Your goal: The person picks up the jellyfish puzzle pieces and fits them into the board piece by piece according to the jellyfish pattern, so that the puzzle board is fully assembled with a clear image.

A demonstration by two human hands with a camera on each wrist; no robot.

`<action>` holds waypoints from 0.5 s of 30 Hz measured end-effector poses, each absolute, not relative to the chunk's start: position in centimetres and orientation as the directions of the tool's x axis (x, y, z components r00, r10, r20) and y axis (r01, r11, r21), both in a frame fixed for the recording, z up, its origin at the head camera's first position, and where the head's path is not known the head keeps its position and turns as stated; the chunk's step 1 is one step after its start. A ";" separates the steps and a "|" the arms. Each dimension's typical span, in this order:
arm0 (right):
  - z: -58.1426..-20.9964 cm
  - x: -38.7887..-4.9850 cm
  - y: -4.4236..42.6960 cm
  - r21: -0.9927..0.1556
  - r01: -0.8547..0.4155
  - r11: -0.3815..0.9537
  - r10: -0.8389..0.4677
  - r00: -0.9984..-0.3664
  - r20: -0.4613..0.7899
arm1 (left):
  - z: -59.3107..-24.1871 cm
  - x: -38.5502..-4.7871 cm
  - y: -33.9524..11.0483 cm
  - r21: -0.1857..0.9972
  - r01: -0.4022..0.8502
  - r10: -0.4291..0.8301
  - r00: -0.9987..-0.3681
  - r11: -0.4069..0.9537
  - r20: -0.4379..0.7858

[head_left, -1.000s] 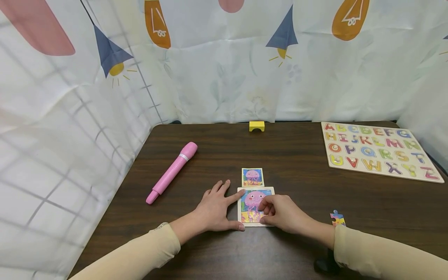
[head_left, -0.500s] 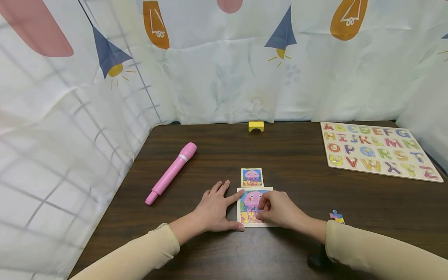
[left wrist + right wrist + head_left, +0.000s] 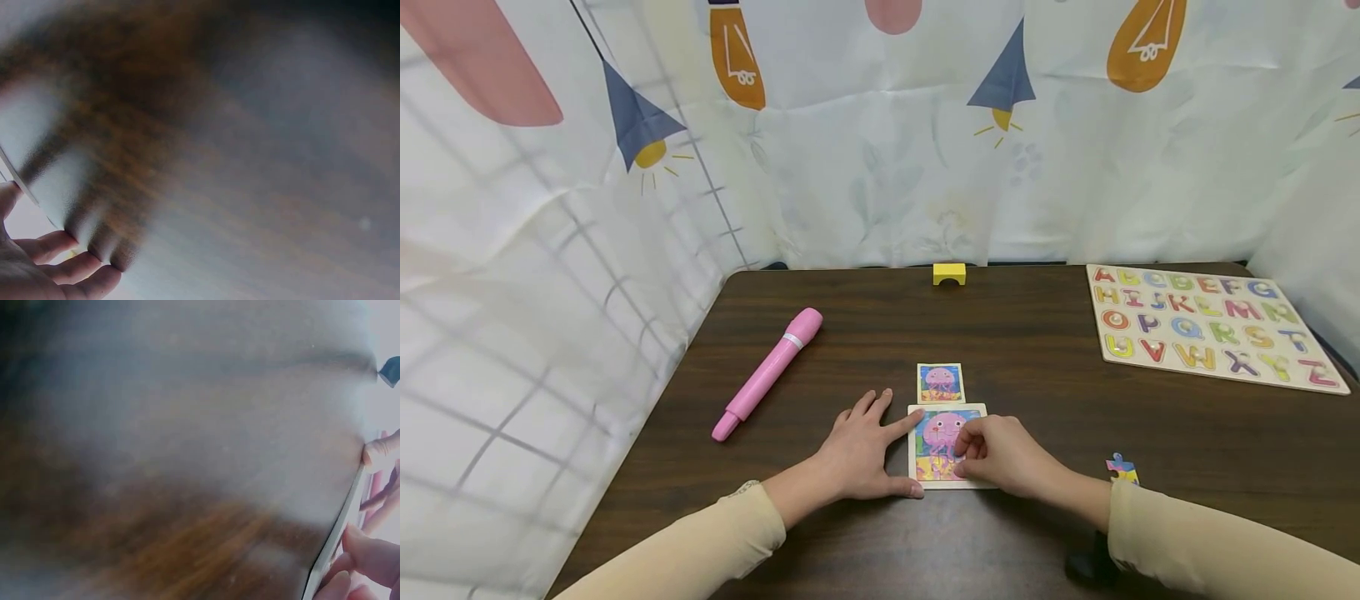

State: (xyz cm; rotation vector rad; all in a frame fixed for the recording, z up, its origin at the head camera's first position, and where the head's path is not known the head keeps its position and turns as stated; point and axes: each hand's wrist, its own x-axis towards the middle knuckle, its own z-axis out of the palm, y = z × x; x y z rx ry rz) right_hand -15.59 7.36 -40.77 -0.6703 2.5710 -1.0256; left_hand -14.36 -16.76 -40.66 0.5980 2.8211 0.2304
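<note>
A framed jigsaw puzzle (image 3: 936, 446) with a pink octopus-like sea creature lies on the dark table, its lower right part hidden by my right hand (image 3: 1003, 454). With thumb and curled fingers, that hand pinches a puzzle piece low over the picture; the piece itself is mostly covered. My left hand (image 3: 865, 450) lies spread on the table, index fingertip and thumb touching the left side of the frame. Directly above the frame is a small picture card (image 3: 940, 383) with the same creature. Another puzzle piece (image 3: 1122, 468) rests on the table by the right sleeve.
A pink marker-shaped stick (image 3: 767, 375) lies to the left. Far back stands a yellow arch block (image 3: 949, 274). At the back right is a wooden alphabet board (image 3: 1217, 329). A black object (image 3: 1090, 567) sits partly under the right forearm. A patterned curtain (image 3: 880, 167) encloses the table.
My right hand has shifted slightly left over the puzzle, then back a little to the right. The left hand has stayed in place at the frame's edge.
</note>
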 end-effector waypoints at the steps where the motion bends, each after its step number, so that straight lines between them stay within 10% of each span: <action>1: -40.8 -15.5 7.4 -0.703 -0.323 0.634 -0.530 -0.843 -0.090 | -40.7 -14.4 -16.8 0.205 0.376 0.416 -0.885 0.904 -0.209; 15: -40.9 -15.5 7.7 -0.697 -0.328 0.638 -0.538 -0.837 -0.099 | -40.8 -14.5 -16.8 0.202 0.373 0.413 -0.884 0.906 -0.218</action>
